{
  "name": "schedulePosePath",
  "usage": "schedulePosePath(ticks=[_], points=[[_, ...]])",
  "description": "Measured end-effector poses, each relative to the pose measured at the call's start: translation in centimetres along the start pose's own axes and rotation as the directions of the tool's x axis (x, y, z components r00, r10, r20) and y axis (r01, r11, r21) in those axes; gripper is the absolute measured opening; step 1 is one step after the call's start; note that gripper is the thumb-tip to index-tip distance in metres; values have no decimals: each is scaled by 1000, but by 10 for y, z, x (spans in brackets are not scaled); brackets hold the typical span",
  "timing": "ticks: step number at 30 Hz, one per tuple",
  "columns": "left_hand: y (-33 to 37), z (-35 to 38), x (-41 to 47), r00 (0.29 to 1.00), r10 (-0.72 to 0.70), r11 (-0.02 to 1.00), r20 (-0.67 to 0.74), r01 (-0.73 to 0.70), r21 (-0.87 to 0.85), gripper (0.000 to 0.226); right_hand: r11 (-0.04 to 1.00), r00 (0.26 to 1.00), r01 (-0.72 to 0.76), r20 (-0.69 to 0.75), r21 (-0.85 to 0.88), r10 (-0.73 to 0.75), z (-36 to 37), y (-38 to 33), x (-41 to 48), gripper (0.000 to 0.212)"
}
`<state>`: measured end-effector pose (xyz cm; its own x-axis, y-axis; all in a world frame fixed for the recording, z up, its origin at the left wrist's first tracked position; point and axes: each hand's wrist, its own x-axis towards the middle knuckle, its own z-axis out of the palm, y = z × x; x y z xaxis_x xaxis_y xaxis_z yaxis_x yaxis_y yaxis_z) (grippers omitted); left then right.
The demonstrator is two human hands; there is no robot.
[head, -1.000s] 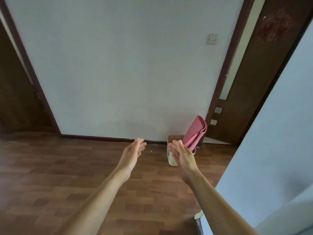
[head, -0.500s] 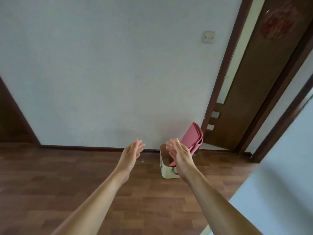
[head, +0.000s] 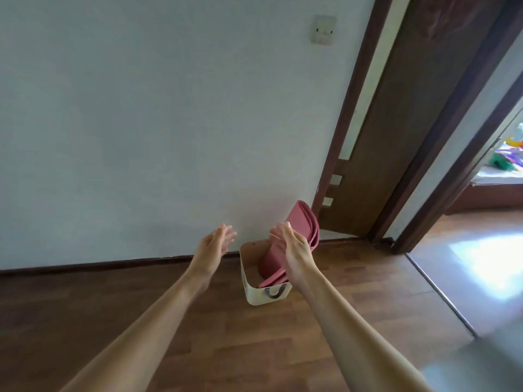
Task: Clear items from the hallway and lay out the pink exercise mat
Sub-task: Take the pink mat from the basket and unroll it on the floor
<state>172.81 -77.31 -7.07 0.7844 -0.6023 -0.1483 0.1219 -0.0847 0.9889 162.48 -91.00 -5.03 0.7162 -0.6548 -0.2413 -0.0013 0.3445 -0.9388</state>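
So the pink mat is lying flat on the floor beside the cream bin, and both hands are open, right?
Not quite. The head view shows the mat folded and standing inside the bin, not flat on the floor beside it. Both hands, the left hand and the right hand, are indeed open.

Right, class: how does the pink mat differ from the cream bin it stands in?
The pink mat is folded in layers and leans tilted; the cream bin is boxy and sits flat. The pink mat is taller, rising well above the cream bin's rim. Both are by the wall, near the door.
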Motion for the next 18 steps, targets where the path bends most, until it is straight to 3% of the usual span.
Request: schedulePosePath(ticks=[7, 10, 18], points=[[1, 25, 117, 993, -49, 998, 112, 44, 42, 52, 999, 991, 5, -134, 43, 0, -14, -14, 102, 38], [-9, 40, 149, 983, -109, 993, 145, 101, 56, 53, 1000, 985, -23, -170, -3, 22, -32, -7, 134, 31], [-58, 78, 225, 953, -271, 962, 135, 264, 71, 52, 977, 955, -169, -267, -128, 130, -98, 11, 249, 42]])
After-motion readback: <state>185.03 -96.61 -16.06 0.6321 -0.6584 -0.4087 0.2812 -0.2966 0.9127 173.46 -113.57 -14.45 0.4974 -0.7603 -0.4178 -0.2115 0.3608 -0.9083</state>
